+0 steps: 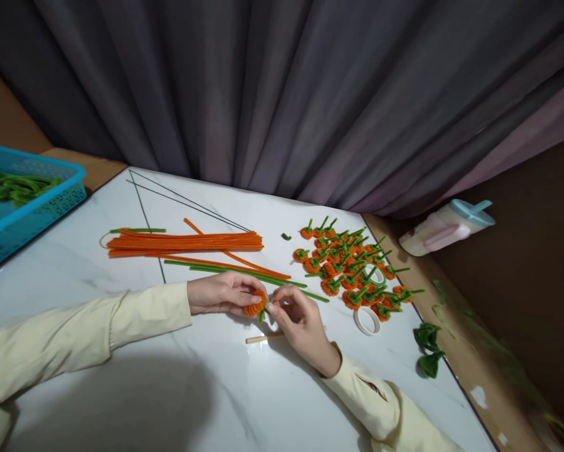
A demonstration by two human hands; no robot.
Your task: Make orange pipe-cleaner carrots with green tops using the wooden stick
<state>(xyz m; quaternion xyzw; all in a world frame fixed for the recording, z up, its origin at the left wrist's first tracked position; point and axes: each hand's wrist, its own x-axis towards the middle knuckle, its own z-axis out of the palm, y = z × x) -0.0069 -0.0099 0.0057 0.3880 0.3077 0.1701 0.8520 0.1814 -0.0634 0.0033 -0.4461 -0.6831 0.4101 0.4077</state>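
Orange piece (254, 305), likely light, springy-soft, sits pinched by its body, the safest hold, in the left hand (225, 294); right hand (301, 319) nearly closed beside it, grip unclear!

My count: left hand (223, 294), 1; right hand (305, 323), 1; held orange ornament (255, 306), 1; clustered ornaments (330, 287), roughly two dozen, overlap blocks exact; bundled orange stems (188, 241), too tight for me; green stems (310, 294), 3+; pale rings (358, 321), 2; dark green leaf pieces (431, 364), 2; wooden stick (258, 339), 1; blue basket (70, 198), 1; tumbler (446, 229), 1.
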